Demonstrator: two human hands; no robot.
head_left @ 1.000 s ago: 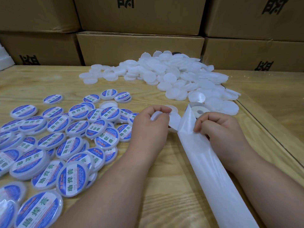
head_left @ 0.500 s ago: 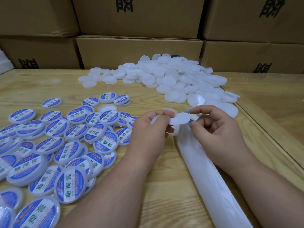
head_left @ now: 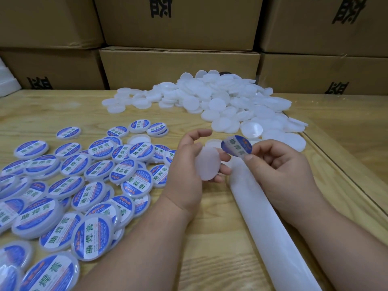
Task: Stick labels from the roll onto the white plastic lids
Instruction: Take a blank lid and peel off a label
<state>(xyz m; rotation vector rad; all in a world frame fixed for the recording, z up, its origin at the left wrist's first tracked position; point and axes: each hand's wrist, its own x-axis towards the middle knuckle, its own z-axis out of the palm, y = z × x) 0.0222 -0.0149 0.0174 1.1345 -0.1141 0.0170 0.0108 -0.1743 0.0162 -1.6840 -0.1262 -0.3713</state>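
My left hand [head_left: 190,164] holds a plain white plastic lid [head_left: 207,164] upright, its flat face turned toward the right. My right hand [head_left: 279,164] pinches a round blue-and-white label [head_left: 236,146] between thumb and forefinger, just right of the lid and a little above it, not touching it. The white backing strip of the label roll [head_left: 270,223] lies on the table under my right hand and runs toward the bottom right. A heap of unlabelled white lids [head_left: 220,101] sits at the back centre.
Several labelled lids [head_left: 94,181] are spread over the left of the wooden table [head_left: 210,248]. Stacked cardboard boxes [head_left: 178,66] close off the back. A raised wooden edge [head_left: 344,181] runs along the right side.
The label has come off the backing strip and my right hand has turned its printed face up. My left hand has tilted the lid upright. The strip has dropped flat onto the table.
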